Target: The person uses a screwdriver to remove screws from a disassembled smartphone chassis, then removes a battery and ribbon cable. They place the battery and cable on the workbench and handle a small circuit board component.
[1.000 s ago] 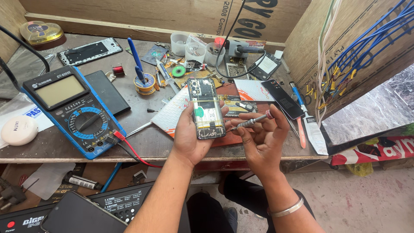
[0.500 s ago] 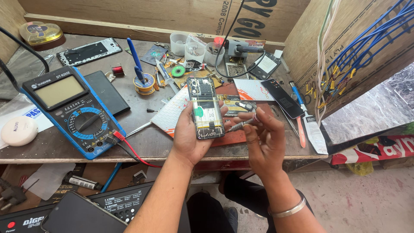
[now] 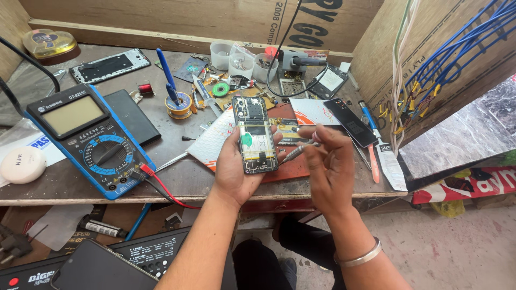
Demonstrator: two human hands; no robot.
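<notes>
My left hand (image 3: 235, 173) holds an opened phone (image 3: 253, 134) upright over the bench, its back cover off and its inner boards and a green round sticker showing. My right hand (image 3: 329, 165) grips a small metal screwdriver (image 3: 295, 152), whose tip rests at the phone's lower right edge. A metal bangle sits on my right wrist. Both hands hover above the front edge of the wooden workbench (image 3: 183, 180).
A blue multimeter (image 3: 91, 138) with red and black leads lies at left, beside a dark phone (image 3: 132, 116) and a white round case (image 3: 22, 164). A solder spool (image 3: 178, 104), small plastic cups (image 3: 241, 64), a dark phone panel (image 3: 350, 121) and blue wires (image 3: 457, 48) crowd the back and right.
My right hand has moved left toward the phone, bringing the screwdriver tip against its lower right edge. The left hand keeps the phone nearly still.
</notes>
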